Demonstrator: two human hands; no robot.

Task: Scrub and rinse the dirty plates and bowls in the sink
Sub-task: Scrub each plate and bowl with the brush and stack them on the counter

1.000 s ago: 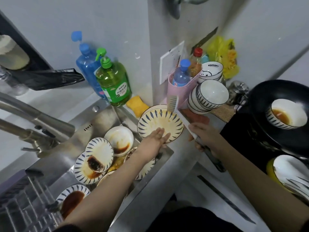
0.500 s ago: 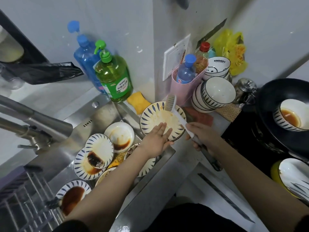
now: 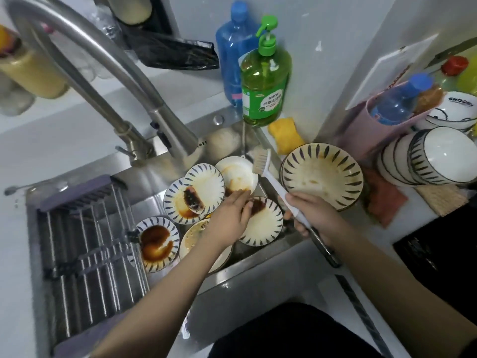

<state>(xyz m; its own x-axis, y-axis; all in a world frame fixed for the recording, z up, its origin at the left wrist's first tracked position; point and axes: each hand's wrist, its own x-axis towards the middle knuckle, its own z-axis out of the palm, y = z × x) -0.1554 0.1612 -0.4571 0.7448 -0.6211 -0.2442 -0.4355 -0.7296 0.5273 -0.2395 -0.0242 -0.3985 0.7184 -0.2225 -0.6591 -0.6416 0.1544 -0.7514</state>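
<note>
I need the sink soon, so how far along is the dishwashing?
Barely begun. Done: nothing visibly clean in the steel sink; no water visible at the curved faucet. In hand: right hand grips the white scrub brush; left hand reaches among sauce-smeared striped plates. Left: all scrubbing and rinsing.

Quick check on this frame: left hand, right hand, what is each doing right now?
Left hand: fingers extended, reaching down onto a dirty plate in the sink; whether it grips the plate cannot be told.
Right hand: closed around the dish brush handle.
</note>
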